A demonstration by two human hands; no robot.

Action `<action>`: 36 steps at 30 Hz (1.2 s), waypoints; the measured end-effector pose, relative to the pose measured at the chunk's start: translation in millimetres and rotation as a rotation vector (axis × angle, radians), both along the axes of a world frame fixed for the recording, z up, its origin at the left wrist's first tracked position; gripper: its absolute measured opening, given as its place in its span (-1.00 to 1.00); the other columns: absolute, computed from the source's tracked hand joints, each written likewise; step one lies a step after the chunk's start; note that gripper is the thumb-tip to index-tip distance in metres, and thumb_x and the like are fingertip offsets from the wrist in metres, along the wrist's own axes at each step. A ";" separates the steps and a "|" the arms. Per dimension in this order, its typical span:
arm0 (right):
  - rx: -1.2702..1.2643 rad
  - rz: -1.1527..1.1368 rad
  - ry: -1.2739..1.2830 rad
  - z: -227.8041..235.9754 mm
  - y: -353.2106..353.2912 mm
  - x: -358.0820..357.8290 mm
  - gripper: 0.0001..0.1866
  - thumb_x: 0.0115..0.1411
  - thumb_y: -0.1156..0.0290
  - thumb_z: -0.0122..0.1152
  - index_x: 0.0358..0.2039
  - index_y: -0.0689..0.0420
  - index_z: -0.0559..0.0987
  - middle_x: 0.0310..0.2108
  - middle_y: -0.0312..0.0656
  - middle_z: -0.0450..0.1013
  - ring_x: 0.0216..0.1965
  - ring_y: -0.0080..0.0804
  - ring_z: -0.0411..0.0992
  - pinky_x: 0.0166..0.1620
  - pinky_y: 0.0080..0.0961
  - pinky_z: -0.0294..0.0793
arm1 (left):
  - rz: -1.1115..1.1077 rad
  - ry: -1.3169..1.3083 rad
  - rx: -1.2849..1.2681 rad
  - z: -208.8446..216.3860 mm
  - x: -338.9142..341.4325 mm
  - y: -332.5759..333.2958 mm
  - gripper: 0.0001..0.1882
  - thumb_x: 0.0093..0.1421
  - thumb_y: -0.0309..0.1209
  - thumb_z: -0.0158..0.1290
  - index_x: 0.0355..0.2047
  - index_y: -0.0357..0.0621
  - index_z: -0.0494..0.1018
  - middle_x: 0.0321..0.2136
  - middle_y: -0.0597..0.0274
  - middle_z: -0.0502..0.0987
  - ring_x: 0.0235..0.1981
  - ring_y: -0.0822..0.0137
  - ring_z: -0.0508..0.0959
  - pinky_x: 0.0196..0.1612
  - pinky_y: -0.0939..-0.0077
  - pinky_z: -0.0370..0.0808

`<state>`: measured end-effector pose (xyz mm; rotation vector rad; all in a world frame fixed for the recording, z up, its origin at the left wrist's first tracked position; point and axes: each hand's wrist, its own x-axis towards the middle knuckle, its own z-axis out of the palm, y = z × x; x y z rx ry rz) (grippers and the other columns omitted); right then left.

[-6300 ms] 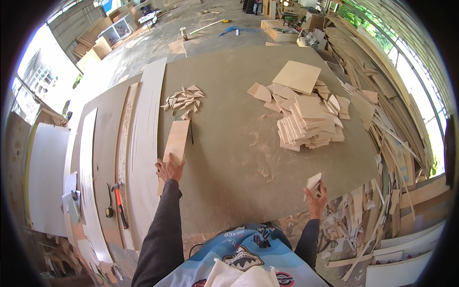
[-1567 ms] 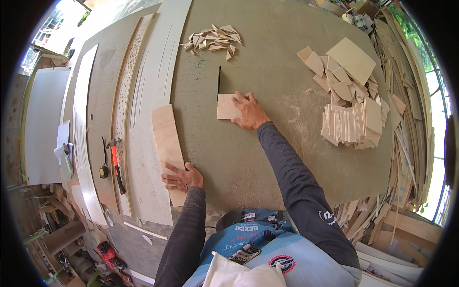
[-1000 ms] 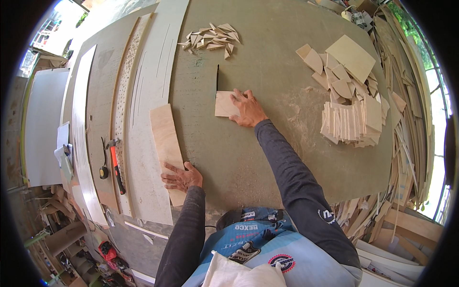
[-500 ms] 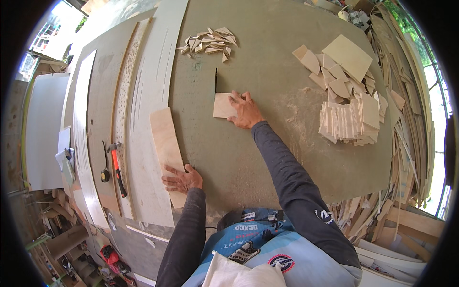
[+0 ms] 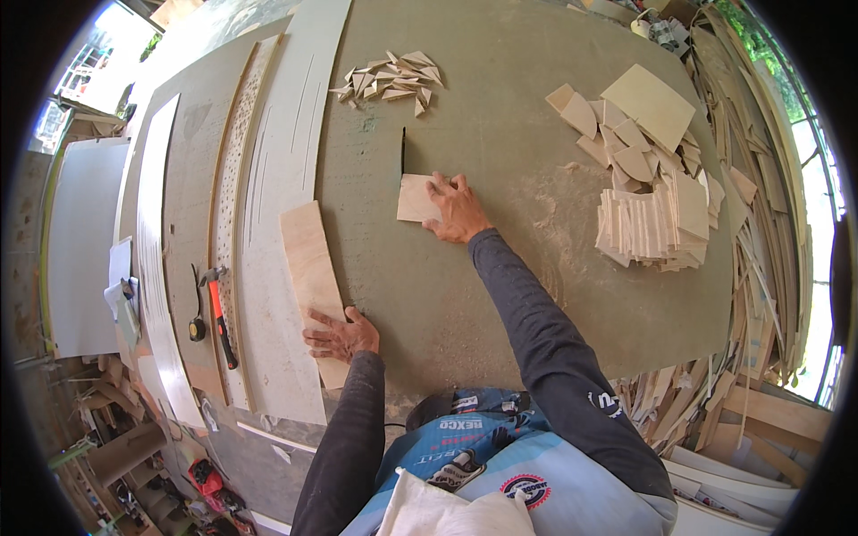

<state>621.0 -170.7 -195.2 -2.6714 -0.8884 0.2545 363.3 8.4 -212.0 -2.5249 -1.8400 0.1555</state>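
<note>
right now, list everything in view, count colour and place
worktable: 1, grey-brown, centre
board: 1, white, worktable's left
speckled strip: 1, beige, beside board
glossy strip: 1, white, farther left
panel: 1, white, far left
hammer: 1, orange, by speckled strip
tape measure: 1, black, left of hammer
offcuts: uncountable, tan, far middle
cut pieces: uncountable, tan, heaped right
dark line: 1, black, centre
small piece: 1, tan, at dark line
long piece: 1, tan, partly over board
scrap wood: uncountable, brown, beyond worktable's right
left hand: 1, dark-sleeved, on long piece
right hand: 1, dark-sleeved, on small piece
</note>
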 end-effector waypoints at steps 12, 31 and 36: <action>-0.004 -0.050 0.017 -2.2 5.8 -2.9 -0.12 0.06 0.05 0.44 0.35 0.16 0.37 0.42 -0.09 0.15 0.25 0.02 0.17 0.27 -0.04 0.36 | 0.001 -0.024 -0.008 3.8 0.5 -1.7 -0.04 0.33 0.06 0.01 0.53 0.02 -0.23 0.42 -0.40 -0.10 0.48 -0.23 -0.10 0.45 -0.26 -0.24; -0.024 -0.036 0.018 -1.3 5.2 -4.3 -0.13 0.07 0.06 0.44 0.34 0.18 0.37 0.41 -0.07 0.15 0.25 0.04 0.17 0.26 -0.03 0.35 | -0.002 -0.023 -0.025 3.8 -0.5 -1.2 -0.05 0.33 0.07 -0.01 0.53 0.02 -0.23 0.43 -0.42 -0.12 0.48 -0.25 -0.12 0.45 -0.26 -0.26; 0.019 -0.046 0.022 -4.7 5.9 -3.2 -0.12 0.06 0.06 0.44 0.33 0.18 0.37 0.41 -0.06 0.15 0.25 0.04 0.17 0.24 -0.01 0.36 | 0.001 -0.030 -0.031 0.8 -1.1 0.9 -0.05 0.33 0.07 -0.02 0.53 0.03 -0.24 0.43 -0.43 -0.12 0.49 -0.25 -0.14 0.45 -0.27 -0.28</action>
